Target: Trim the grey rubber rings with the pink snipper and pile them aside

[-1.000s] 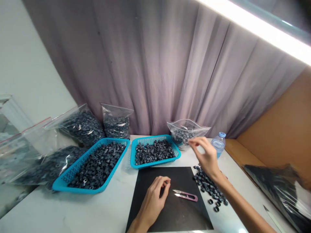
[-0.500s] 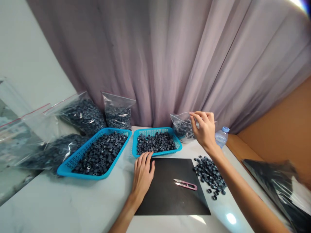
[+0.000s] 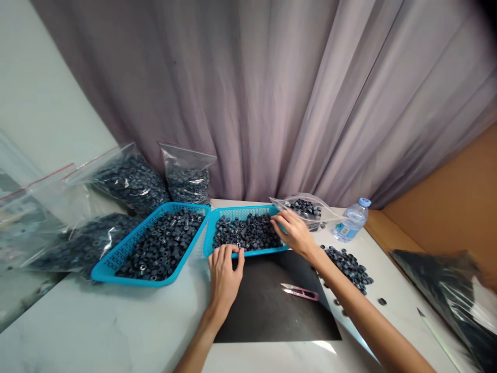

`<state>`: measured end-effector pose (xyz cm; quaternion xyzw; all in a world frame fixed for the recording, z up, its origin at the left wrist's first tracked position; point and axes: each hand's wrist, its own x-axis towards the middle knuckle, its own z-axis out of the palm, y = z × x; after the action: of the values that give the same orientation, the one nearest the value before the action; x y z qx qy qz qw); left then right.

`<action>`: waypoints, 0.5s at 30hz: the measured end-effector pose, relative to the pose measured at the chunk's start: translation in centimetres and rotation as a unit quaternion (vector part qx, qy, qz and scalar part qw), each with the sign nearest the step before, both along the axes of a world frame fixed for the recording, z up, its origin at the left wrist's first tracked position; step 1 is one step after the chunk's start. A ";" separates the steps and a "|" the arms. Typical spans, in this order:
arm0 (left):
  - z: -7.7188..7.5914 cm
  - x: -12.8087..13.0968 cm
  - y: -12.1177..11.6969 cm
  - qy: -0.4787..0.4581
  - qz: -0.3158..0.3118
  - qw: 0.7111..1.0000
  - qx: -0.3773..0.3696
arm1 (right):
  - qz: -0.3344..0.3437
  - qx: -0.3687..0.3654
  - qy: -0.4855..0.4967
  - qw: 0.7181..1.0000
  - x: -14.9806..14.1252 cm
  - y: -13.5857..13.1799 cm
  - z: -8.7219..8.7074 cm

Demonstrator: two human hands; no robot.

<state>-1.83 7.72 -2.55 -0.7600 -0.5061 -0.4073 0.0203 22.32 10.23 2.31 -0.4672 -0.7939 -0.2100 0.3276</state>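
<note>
A small blue plastic basket [image 3: 217, 252] holds many dark, short ring-like pieces [image 3: 248, 230]. My left hand [image 3: 225, 272] is closed over its front rim near the left corner, fingers bent and thumb to the right. My right hand [image 3: 293, 233] reaches over the basket's right end with bent fingers and appears to grip it there; the fingertips are partly hidden. Just behind that hand lies an open clear zip bag [image 3: 306, 210] with more dark pieces. Pink-handled thread snips [image 3: 301, 292] rest on a black mat [image 3: 272, 316] in front of the basket.
A larger blue basket [image 3: 155, 282] of dark pieces stands to the left, with filled zip bags [image 3: 188, 181] behind it. A loose pile of pieces [image 3: 349, 269], a water bottle [image 3: 353, 220] and a thin pointed tool [image 3: 437, 334] are at the right. A curtain [image 3: 233, 103] hangs behind.
My right hand has let go of the zip bag's top and come down left to the basket. The bag now lies lower and gapes open. The small basket has shifted slightly left.
</note>
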 end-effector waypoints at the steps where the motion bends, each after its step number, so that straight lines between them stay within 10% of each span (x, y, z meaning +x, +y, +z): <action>1: -0.1 0.0 0.1 0.000 -0.004 1.000 -0.001 | 0.003 -0.004 -0.008 1.000 0.6 0.0 0.4; 15: 0.0 0.3 0.4 -0.003 -0.034 0.999 0.001 | 0.010 -0.066 -0.110 0.992 9.6 11.0 6.7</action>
<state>-1.49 8.09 -2.56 -0.7754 -0.4796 -0.4106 0.0053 31.87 21.26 9.06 -0.4539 -0.8419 -0.2041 0.2085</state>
